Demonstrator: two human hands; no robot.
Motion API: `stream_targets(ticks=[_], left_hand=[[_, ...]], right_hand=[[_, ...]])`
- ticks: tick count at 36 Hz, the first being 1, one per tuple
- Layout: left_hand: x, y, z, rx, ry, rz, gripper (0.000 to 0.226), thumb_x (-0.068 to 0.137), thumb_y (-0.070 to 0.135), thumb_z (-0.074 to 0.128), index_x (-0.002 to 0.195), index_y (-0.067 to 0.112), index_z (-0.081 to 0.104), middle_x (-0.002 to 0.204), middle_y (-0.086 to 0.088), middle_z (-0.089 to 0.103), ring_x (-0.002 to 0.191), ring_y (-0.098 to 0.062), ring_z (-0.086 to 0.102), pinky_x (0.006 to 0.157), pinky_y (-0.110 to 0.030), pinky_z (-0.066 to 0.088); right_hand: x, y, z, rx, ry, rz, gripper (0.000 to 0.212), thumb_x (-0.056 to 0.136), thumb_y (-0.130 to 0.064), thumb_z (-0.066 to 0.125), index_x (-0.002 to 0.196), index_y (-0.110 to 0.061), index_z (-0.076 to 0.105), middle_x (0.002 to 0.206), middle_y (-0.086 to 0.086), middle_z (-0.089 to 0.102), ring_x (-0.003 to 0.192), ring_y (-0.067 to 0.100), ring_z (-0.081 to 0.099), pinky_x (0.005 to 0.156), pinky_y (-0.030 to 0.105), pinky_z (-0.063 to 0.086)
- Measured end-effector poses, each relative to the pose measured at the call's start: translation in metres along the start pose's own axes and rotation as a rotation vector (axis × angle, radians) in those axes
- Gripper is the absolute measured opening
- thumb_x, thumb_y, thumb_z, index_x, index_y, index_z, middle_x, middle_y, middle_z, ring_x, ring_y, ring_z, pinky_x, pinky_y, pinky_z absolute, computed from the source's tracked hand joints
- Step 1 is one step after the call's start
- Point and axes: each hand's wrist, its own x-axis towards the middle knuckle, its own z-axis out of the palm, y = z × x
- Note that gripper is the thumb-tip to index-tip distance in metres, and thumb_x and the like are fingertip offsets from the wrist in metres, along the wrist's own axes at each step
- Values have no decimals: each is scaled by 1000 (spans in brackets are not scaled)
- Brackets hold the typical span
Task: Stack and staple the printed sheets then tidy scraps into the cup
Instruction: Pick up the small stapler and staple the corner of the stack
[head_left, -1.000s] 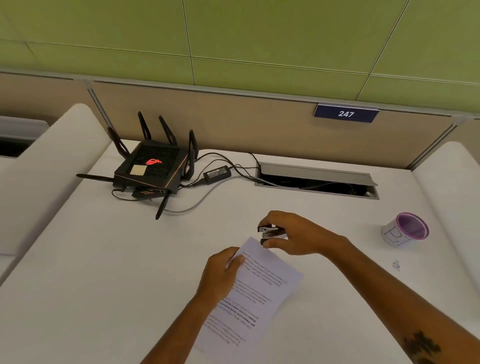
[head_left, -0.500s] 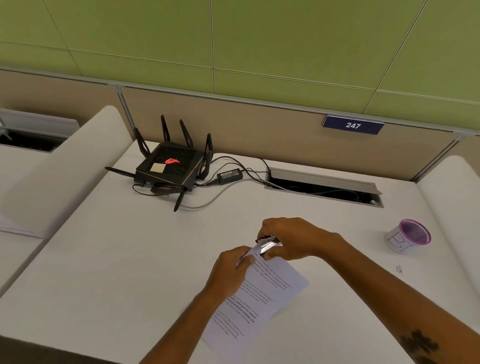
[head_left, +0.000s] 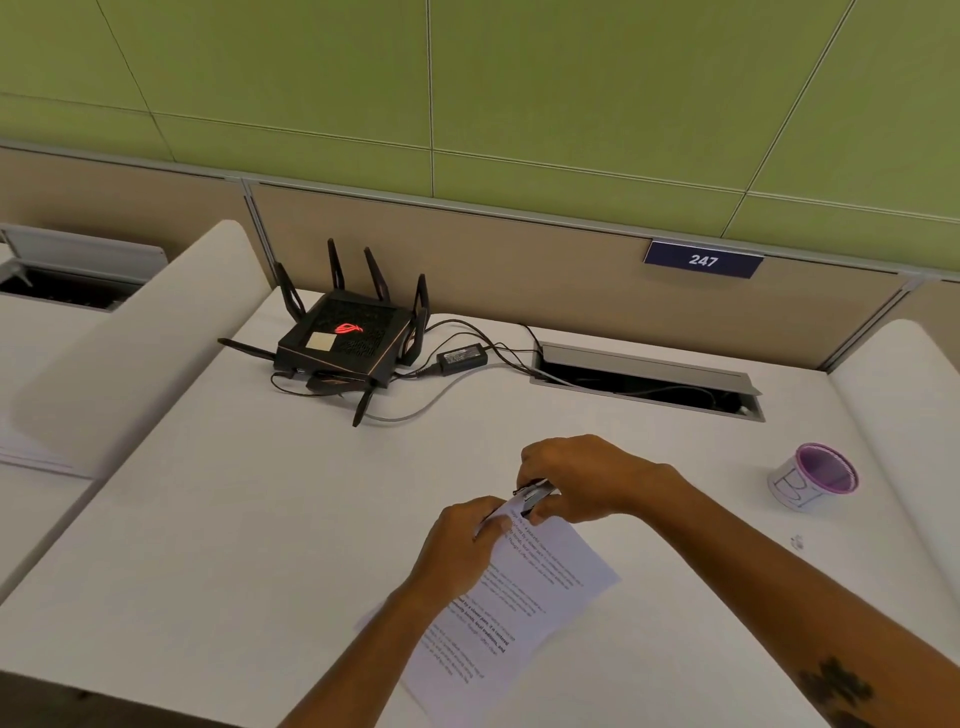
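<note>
Both hands meet at the sheets' (head_left: 524, 597) top corner: left hand (head_left: 460, 548) pinches thin printed paper, right hand (head_left: 582, 478) clamps a small metal stapler (head_left: 534, 496) over it.

A black router (head_left: 345, 340) with several upright antennas stands at the back left of the white worktop (head_left: 260, 519); a red logo glows on its top, beside a pale sticky note (head_left: 320, 341). A power adapter (head_left: 462, 356) lies just right of it, and cables run into the open cable tray (head_left: 644, 382). On the beige partition hangs a blue plate (head_left: 702, 260) with the number 247.
</note>
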Motion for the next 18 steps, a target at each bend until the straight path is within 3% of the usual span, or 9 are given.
stream_targets(ticks=[8, 18], left_hand=[[1, -1, -1, 17, -7, -6, 11, 108, 41, 53, 111, 35, 62, 111, 7, 77, 90, -14, 76, 72, -14, 54], [4, -3, -1, 31, -18, -19, 12, 108, 43, 53, 111, 36, 62, 115, 6, 77, 93, -17, 77, 75, -18, 57]], right_hand=[[-1, -4, -7, -30, -15, -3, 33, 92, -44, 73, 119, -24, 73, 108, -8, 69, 96, 14, 64, 81, 32, 57], [0, -5, -6, -26, -3, 0, 32, 92, -42, 75, 117, -22, 74, 106, -8, 69, 93, 13, 64, 76, 22, 51]])
